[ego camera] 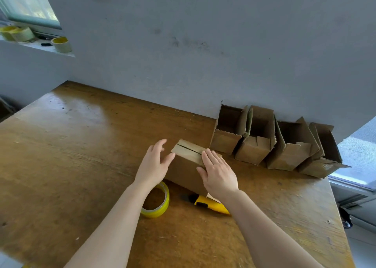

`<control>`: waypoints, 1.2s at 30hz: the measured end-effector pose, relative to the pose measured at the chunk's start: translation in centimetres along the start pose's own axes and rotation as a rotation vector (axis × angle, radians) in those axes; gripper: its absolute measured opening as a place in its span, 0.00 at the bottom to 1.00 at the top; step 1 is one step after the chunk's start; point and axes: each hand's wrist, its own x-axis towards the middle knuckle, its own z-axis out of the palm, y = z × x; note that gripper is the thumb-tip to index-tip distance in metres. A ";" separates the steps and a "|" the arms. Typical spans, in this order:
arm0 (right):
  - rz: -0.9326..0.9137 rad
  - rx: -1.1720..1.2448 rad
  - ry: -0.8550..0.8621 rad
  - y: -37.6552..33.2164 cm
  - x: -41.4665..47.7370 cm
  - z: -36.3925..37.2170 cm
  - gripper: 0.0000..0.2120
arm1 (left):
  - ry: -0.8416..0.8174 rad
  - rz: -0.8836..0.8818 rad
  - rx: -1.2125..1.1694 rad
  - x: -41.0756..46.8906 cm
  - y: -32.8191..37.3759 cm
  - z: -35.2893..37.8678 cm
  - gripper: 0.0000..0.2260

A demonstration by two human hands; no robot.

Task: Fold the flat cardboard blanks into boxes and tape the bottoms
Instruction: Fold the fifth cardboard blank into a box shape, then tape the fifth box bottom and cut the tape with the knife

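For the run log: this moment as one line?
box: flaps up, seam showing | right hand: flat on flaps | left hand: open beside box | tape roll, knife: on table | four boxes by wall

On the counter (71, 156), one box (183, 172) stands near the middle. The right hand (218, 173) lies on its top, and the left hand (154, 164) is just beside its left end. To its right, a row of four boxes (254, 152) stands against the wall (203, 54). Before the box lie a tape roll (162, 206), at left, and a cutter (211, 205), at right.
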 end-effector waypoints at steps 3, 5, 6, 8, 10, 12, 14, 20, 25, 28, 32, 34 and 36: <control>-0.025 0.002 -0.027 0.3 -0.5 1.1 0.27 | -0.051 -0.144 0.270 -1.5 -1.5 0.9 0.23; -0.035 -0.003 -0.009 0.2 -0.2 1.2 0.27 | -0.302 -0.236 0.559 -2.3 -2.6 1.6 0.36; -0.035 -0.005 -0.003 0.2 -0.1 1.2 0.27 | -0.412 -0.271 0.627 -2.7 -2.9 1.7 0.44; -0.030 -0.006 -0.004 0.2 0.0 1.2 0.27 | -0.515 -0.302 0.640 -3.2 -3.6 2.2 0.54; -0.026 -0.004 -0.003 0.3 -0.1 1.3 0.28 | -0.512 -0.288 0.597 -3.6 -4.0 2.4 0.54; -0.027 -0.001 0.003 0.2 -0.1 1.4 0.28 | -0.496 -0.267 0.529 -3.6 -4.1 2.0 0.51; -0.029 0.003 0.008 0.2 -0.1 1.3 0.28 | -0.521 -0.260 0.340 -3.4 -4.3 0.9 0.50; -0.018 0.005 0.013 0.0 -0.2 1.4 0.28 | -0.504 -0.086 -0.313 -3.9 -3.0 -4.2 0.39; -0.009 0.037 0.011 -0.3 -0.5 1.3 0.29 | -0.457 0.049 -0.572 -3.7 0.7 -5.3 0.36; -0.025 0.067 0.019 -0.1 -0.9 0.9 0.30 | -0.416 0.065 -0.658 -3.5 2.5 -4.9 0.35; -0.044 0.204 0.025 0.2 -0.7 1.0 0.29 | -0.391 0.065 -0.716 -3.0 4.0 -3.6 0.41; -0.036 0.311 0.042 0.2 -0.5 1.0 0.23 | -0.379 0.074 -0.744 -2.6 4.7 -2.9 0.38; 0.055 0.549 0.018 -0.2 -0.6 0.4 0.17 | -0.360 0.094 -0.739 -2.2 5.2 -2.4 0.32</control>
